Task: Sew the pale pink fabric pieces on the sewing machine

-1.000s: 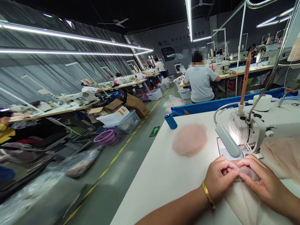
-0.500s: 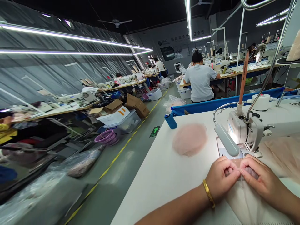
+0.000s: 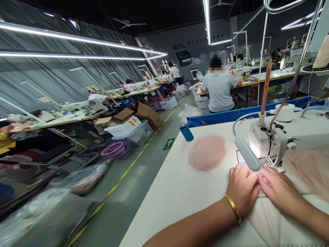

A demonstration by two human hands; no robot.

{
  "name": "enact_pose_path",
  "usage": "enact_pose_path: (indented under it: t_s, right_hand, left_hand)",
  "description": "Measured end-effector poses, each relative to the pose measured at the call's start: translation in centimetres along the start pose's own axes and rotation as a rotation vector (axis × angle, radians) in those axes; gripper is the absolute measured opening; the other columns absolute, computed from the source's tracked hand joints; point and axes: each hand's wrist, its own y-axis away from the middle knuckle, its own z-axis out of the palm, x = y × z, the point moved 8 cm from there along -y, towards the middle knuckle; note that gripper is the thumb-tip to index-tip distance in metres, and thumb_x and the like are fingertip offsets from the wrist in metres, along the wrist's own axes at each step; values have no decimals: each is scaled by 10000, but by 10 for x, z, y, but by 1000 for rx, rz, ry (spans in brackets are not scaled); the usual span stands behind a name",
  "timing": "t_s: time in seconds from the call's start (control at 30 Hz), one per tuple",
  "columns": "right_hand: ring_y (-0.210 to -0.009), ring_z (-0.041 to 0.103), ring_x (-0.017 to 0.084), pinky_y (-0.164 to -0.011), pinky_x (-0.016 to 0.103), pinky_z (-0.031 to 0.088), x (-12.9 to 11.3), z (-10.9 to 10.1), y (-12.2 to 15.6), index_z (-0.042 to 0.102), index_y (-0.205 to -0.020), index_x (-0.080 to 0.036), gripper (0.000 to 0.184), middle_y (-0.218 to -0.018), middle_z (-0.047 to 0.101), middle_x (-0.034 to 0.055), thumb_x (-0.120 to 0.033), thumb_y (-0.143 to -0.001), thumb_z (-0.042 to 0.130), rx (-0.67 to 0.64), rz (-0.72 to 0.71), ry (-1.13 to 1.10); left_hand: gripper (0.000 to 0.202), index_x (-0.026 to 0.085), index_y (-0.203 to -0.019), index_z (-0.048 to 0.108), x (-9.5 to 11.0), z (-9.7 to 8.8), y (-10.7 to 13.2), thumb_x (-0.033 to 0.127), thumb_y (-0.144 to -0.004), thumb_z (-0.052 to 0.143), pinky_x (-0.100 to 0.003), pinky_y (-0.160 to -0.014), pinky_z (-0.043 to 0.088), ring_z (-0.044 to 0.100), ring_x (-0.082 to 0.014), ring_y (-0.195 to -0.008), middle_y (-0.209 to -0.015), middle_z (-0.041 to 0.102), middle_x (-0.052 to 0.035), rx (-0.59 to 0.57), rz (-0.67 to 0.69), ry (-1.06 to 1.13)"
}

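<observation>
My left hand and my right hand meet at the front of a white sewing machine. Both are closed on a sheer pale pink fabric, which hangs down from them over the white table. The fingertips are close to the presser foot area, partly behind a grey lamp arm. The fabric's edge between the fingers is mostly hidden. A gold bangle circles my left wrist.
A round pink fabric piece and a blue thread spool are on the table, left of the machine. More sheer fabric lies at right. A pencil stands on the machine. Beyond, a person sits sewing.
My left hand has turned over, its knuckles now upward, and moved slightly toward the machine. My right hand has shifted a little forward and left. Both still hold the fabric.
</observation>
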Motion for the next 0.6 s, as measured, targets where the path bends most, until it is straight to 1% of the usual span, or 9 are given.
enact_pose_path:
  t_s: [0.03, 0.07, 0.1, 0.17, 0.23, 0.33, 0.43, 0.53, 0.6]
  right_hand:
    - [-688, 650, 225, -645, 360, 485, 1, -1, -1, 451, -763, -269, 297, -762, 621, 10, -338, -1048, 403, -6, 1, 1]
    - [-685, 664, 225, -632, 354, 494, 3, -1, -1, 477, -790, -270, 272, -774, 642, 9, -340, -1046, 415, -12, 1, 1]
    - [-680, 675, 225, -619, 349, 502, 6, -2, -1, 509, -830, -271, 240, -792, 666, 10, -345, -1044, 430, -16, 1, 1]
    - [-678, 693, 228, -601, 345, 516, 11, -5, 1, 565, -920, -272, 190, -826, 707, 16, -352, -1044, 444, -21, 2, 1]
    - [-737, 716, 237, -637, 357, 542, 15, -8, 4, 606, -1014, -274, 195, -913, 738, 37, -355, -1060, 434, -16, -14, 5]
    - [-859, 719, 237, -727, 371, 567, 10, -8, 10, 652, -1118, -293, 259, -1072, 729, 64, -336, -1100, 397, -48, -130, 16]
    - [-861, 696, 228, -731, 369, 572, 1, -4, 13, 687, -1087, -276, 346, -1063, 704, 80, -246, -1105, 342, -124, -245, 48]
    - [-834, 694, 228, -699, 372, 580, 0, -3, 13, 697, -1097, -249, 381, -1058, 704, 96, -180, -1082, 322, -133, -263, 91]
    - [-801, 701, 224, -658, 363, 579, 1, -3, 12, 698, -1113, -245, 384, -1067, 712, 97, -171, -1073, 323, -119, -266, 114]
  left_hand:
    - [86, 202, -856, 657, 6, 0, 2, 213, -930, 700, -375, -804, 374, 597, -220, -879, -930, 715, -35, 22, 92, -29]
    - [131, 202, -833, 660, 10, 1, 4, 181, -962, 658, -375, -794, 371, 592, -208, -845, -896, 718, -27, 35, 169, -52]
    - [163, 202, -828, 668, 13, 2, 6, 156, -980, 631, -377, -790, 373, 589, -198, -819, -868, 721, -19, 44, 222, -65]
    - [147, 203, -863, 695, 13, 4, 8, 137, -981, 633, -383, -799, 392, 597, -192, -809, -863, 734, -14, 52, 269, -64]
    - [101, 206, -919, 718, 12, 4, 9, 138, -965, 659, -391, -812, 416, 616, -194, -825, -899, 748, -15, 52, 281, -53]
    - [89, 202, -962, 731, 12, 2, 9, 161, -978, 654, -400, -831, 452, 635, -197, -838, -918, 751, -25, 57, 294, -59]
    - [121, 192, -964, 728, 13, -1, 8, 166, -996, 614, -396, -833, 482, 646, -199, -846, -937, 753, -39, 62, 300, -80]
    - [125, 187, -1006, 726, 14, -5, 7, 183, -991, 602, -407, -800, 507, 648, -218, -847, -976, 752, -50, 67, 287, -120]
    - [148, 184, -1042, 726, 14, -7, 7, 203, -998, 586, -424, -789, 525, 652, -236, -857, -986, 750, -58, 66, 275, -144]
